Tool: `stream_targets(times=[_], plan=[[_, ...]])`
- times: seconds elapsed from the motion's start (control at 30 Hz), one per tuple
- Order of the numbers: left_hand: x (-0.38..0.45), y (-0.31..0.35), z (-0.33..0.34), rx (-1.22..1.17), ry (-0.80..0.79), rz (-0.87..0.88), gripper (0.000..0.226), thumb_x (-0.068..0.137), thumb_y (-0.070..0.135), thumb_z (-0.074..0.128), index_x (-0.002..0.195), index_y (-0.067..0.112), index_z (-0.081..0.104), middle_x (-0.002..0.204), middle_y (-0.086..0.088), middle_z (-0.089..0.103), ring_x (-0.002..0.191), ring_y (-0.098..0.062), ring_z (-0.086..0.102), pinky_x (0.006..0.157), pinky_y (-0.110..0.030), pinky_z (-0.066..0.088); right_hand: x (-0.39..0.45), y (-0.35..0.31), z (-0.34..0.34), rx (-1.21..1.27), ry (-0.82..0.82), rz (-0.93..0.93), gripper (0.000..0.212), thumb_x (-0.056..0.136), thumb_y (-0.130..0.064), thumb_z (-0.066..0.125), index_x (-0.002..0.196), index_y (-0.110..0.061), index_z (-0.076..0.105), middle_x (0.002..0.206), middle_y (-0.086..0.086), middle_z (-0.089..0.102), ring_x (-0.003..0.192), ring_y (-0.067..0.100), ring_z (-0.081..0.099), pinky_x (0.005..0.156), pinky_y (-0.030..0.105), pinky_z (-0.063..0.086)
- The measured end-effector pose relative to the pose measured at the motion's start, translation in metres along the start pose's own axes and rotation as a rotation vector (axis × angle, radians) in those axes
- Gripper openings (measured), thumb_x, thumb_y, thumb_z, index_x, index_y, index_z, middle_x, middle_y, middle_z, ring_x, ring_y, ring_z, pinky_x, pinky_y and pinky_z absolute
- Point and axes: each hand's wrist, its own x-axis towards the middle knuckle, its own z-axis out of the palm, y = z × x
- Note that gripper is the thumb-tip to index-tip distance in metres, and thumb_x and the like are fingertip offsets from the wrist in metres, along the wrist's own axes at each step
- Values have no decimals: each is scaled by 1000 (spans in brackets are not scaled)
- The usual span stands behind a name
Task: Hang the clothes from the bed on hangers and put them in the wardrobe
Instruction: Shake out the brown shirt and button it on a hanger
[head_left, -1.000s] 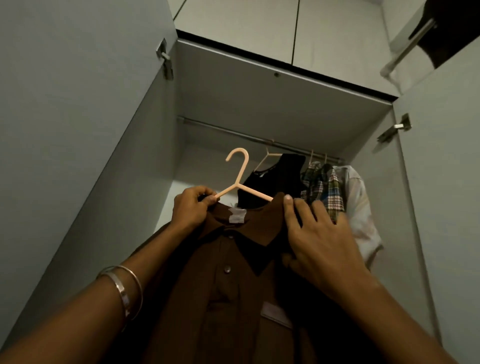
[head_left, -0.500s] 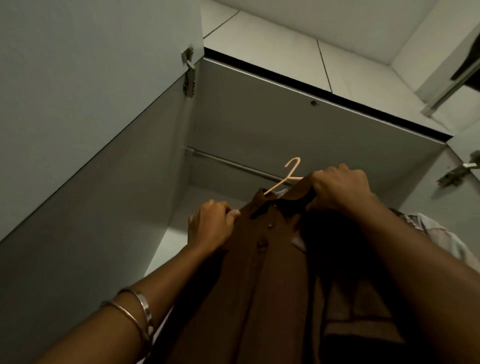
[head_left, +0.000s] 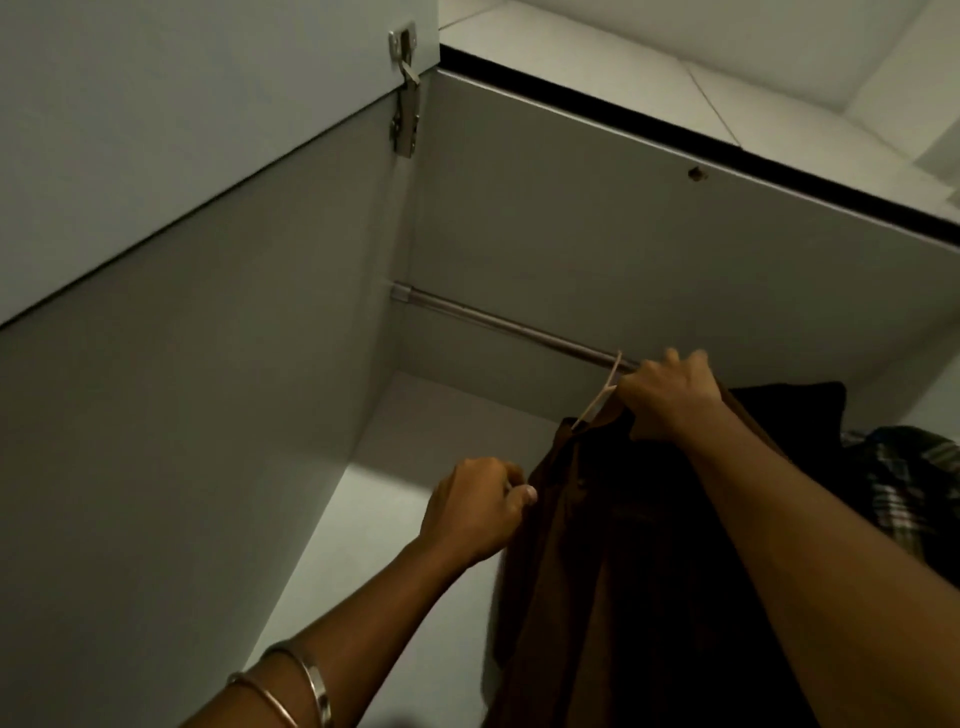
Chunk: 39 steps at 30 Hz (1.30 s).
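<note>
Right hand (head_left: 667, 397) fingers curl around the collar of the brown shirt (head_left: 597, 545), its pale hanger (head_left: 602, 392) hook touching the rail (head_left: 498, 325). Left hand (head_left: 475, 512) pinches the shirt's edge below the rail (bangles (head_left: 306, 680) on that wrist). A black garment (head_left: 789, 410) and plaid shirt (head_left: 914, 478) crowd the rail's right end.

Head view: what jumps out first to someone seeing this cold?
The brown shirt hanging lower centre, on a pale hanger whose hook reaches up to the metal rail across the open wardrobe. The right hand grips the hanger's top by the rail, and the left hand pinches the shirt's edge. Dark and plaid garments hang at right.
</note>
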Motion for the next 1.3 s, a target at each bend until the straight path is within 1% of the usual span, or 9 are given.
stream_targets(times=[0.17, 0.27, 0.37, 0.63, 0.77, 0.9, 1.07, 1.2, 1.3], plan=[[0, -3, 3, 9, 11, -8, 21, 92, 35, 56, 98, 20, 70, 93, 0, 70, 85, -14, 64, 75, -27, 52, -4, -8, 12, -55, 65, -37, 40, 86, -37, 68, 120, -20, 58, 126, 7, 55, 118, 34, 47, 87, 49, 42], [-6, 5, 6, 4, -35, -25, 22, 93, 34, 56, 100, 18, 69, 97, -1, 69, 89, -15, 63, 75, -28, 50, -17, -5, 19, -52, 81, -43, 37, 93, -35, 58, 126, -17, 55, 132, 9, 51, 123, 36, 40, 79, 45, 44], [-19, 24, 20, -24, -105, 0, 21, 94, 31, 55, 102, 16, 68, 98, -2, 69, 90, -14, 63, 74, -25, 47, -36, 3, 45, -127, 21, -31, 32, 98, -34, 49, 124, -17, 58, 130, 8, 51, 118, 34, 42, 73, 38, 41], [-12, 43, 26, -37, -109, 39, 20, 94, 32, 55, 103, 20, 68, 101, 1, 69, 90, -11, 61, 72, -23, 42, -39, 29, 62, -202, -73, 4, 40, 92, -43, 57, 124, -20, 56, 131, 5, 51, 116, 28, 42, 80, 36, 42], [-19, 36, 38, -36, -135, 7, 19, 92, 34, 55, 100, 22, 69, 99, 2, 69, 88, -13, 61, 73, -24, 44, -40, 22, 62, -59, -57, -41, 49, 94, -38, 55, 134, -11, 46, 137, 12, 44, 125, 34, 35, 87, 43, 45], [-23, 40, 45, -69, -133, 4, 19, 92, 33, 56, 100, 22, 69, 98, 2, 68, 84, -11, 57, 71, -23, 40, -46, 15, 50, -40, -2, -61, 47, 98, -34, 49, 138, -9, 42, 147, 19, 29, 134, 46, 21, 100, 61, 30], [-33, 54, 51, -83, -144, 9, 16, 90, 33, 58, 96, 24, 70, 96, -1, 70, 89, -18, 63, 76, -30, 50, -79, 2, 57, 5, 133, -33, 43, 99, -25, 43, 140, -11, 39, 158, 21, 4, 139, 53, 8, 102, 67, 23], [-43, 82, 50, -146, -44, -8, 14, 89, 30, 59, 96, 26, 69, 94, -2, 70, 88, -22, 63, 77, -33, 52, -123, 4, 44, 155, 115, -20, 51, 94, -22, 51, 141, -14, 33, 158, 21, -1, 138, 51, 9, 100, 69, 22], [-64, 118, 50, -244, 9, -20, 15, 92, 27, 56, 101, 23, 68, 98, 1, 69, 87, -11, 61, 76, -27, 49, -175, 19, 34, 240, 95, -29, 56, 90, -21, 55, 141, -15, 31, 157, 21, 6, 136, 49, 17, 101, 69, 22]])
